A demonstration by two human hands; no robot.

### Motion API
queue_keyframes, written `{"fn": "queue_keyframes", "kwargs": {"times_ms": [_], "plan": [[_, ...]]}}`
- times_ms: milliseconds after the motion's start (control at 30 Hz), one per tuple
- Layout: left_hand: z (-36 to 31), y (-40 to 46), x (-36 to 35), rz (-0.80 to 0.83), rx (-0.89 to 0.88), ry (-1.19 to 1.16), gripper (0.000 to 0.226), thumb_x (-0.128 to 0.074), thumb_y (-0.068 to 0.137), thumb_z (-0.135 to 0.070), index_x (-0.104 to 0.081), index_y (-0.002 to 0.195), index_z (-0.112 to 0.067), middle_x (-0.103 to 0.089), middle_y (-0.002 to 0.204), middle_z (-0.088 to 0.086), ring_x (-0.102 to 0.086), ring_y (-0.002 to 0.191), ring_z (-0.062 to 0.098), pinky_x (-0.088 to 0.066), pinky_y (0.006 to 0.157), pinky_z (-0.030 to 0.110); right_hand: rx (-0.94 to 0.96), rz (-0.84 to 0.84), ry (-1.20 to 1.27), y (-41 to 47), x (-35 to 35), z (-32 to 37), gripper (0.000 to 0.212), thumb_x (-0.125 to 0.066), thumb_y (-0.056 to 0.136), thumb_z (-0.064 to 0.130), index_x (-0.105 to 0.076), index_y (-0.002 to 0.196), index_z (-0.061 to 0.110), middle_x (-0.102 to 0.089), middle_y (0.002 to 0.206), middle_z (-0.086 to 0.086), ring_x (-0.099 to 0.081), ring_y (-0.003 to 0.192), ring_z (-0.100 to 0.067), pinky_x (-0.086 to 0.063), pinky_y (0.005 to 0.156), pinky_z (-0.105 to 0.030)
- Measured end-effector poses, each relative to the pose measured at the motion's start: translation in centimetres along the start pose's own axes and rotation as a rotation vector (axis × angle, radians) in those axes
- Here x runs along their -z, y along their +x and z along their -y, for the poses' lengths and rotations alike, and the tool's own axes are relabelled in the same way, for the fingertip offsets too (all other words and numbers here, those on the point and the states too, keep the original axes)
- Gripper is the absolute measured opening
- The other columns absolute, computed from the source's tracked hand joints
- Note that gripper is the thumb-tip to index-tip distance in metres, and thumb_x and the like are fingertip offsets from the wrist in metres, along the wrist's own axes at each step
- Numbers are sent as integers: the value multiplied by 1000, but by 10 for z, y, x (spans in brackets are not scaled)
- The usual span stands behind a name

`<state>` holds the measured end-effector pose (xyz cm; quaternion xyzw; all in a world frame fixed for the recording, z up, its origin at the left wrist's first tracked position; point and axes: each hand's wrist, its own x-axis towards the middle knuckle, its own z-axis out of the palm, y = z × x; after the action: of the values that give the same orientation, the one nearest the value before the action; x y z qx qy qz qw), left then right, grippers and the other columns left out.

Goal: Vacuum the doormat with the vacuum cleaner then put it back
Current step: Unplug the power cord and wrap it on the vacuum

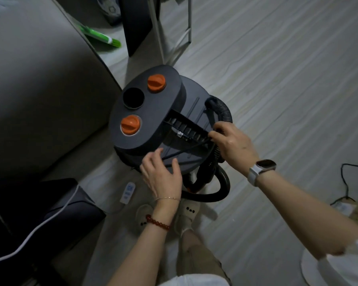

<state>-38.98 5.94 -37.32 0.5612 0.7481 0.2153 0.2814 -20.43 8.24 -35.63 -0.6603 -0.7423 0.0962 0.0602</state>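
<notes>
pale wood-look floor (277, 69) fills most of the view, with a big grey sofa (39, 89) along the left side. the vacuum cleaner (153, 112) stands on the floor just beside the sofa's corner, right in front of the person's feet. it is a dark grey drum with a flat oval top that carries two orange knobs (156, 83) and a round black opening (133, 98) between them. a black ribbed hose (219, 112) curves out of the drum's right side and loops down onto the floor near the slippers (186, 213). a thin black cord (186, 149) runs across the drum between the two hands.

the right hand (232, 141), with a white watch (260, 168) on its wrist, is closed in a pinch on the cord at the end of the ribbed handle, against the hose. the left hand (163, 176) is spread open with loose fingers at the drum's near edge, close by the cord; whether it touches the cord cannot be told. a small white remote (128, 191) lies on the floor just left of that hand. a green brush (100, 37) lies farther back by the sofa.
</notes>
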Motion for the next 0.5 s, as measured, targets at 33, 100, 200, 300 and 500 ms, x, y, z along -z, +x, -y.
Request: {"fn": "queue_keyframes", "kwargs": {"times_ms": [33,100,200,300,500], "plan": [[7,0,-5,4,-189,142,36,-67,80,-21,-60,114,-12,-55,115,13,-50,107,30,-42,89,44,20,36,26,-3,-6,-6,18,-63,79,5,-67,96,8,-62,104,-18,-63,87,-34,-48,52,-30],[25,3,-18,40,-474,309,29,-62,79,-25,-67,105,-15,-64,101,10,-61,94,30,-49,81,49,35,93,92,-15,-17,-15,24,-48,87,18,-67,98,8,-60,110,-19,-63,91,-35,-52,54,-34],[44,4,-25,100,-602,268,17,-63,74,-7,-71,89,-11,-63,81,8,-55,79,22,-50,65,36,-123,81,253,-30,-36,-25,26,-49,90,18,-69,95,2,-59,113,-22,-63,92,-35,-57,70,-40],[46,7,-28,96,-638,258,21,-56,70,2,-68,83,-10,-62,78,9,-40,78,18,-39,64,32,-498,19,526,-31,-47,-28,23,-54,90,6,-64,109,-3,-56,120,-21,-57,110,-33,-47,97,-42],[42,7,-25,130,-676,288,36,-76,56,12,-63,84,-7,-57,73,11,-37,74,19,-42,54,34,-542,95,403,-26,-57,-14,40,-53,91,15,-51,130,4,-48,134,-17,-39,127,-32,-32,108,-40]]}}
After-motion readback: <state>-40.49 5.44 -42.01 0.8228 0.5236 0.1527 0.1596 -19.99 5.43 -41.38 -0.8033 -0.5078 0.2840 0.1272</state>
